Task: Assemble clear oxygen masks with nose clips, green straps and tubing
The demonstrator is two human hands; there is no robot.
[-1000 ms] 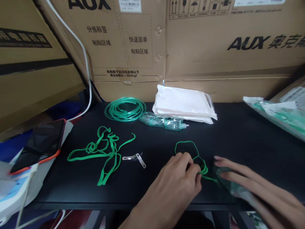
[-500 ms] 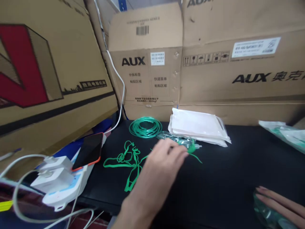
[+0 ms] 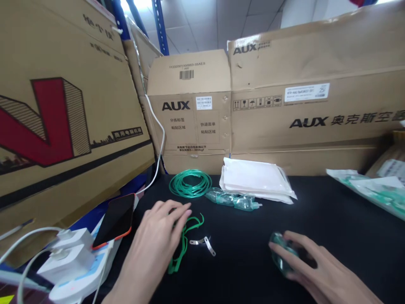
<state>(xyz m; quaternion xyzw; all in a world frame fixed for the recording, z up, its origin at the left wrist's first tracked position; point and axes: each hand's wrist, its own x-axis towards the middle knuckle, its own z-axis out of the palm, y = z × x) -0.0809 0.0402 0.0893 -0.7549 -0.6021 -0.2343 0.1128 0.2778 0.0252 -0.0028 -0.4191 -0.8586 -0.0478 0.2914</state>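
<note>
My left hand (image 3: 158, 232) lies flat with fingers stretched over a tangle of green elastic straps (image 3: 186, 236) on the black table (image 3: 332, 219). A small bent metal clip (image 3: 205, 245) lies just to the right of the straps. My right hand (image 3: 313, 270) curls around a clear green plastic mask piece (image 3: 281, 253) near the table's front. Behind the hands lie a coil of green tubing (image 3: 190, 184) and clear green connectors (image 3: 234, 199).
A stack of white sealed pouches (image 3: 256, 179) lies at the back, more packed sets (image 3: 373, 190) at the right edge. Large cardboard boxes (image 3: 284, 114) wall the rear and left. A phone in an orange case (image 3: 115, 219) and white chargers (image 3: 68, 253) sit at the left.
The camera has tilted up. My left hand carried the green strap left and now rests on the strap tangle. My right hand has moved in and curled around the mask piece.
</note>
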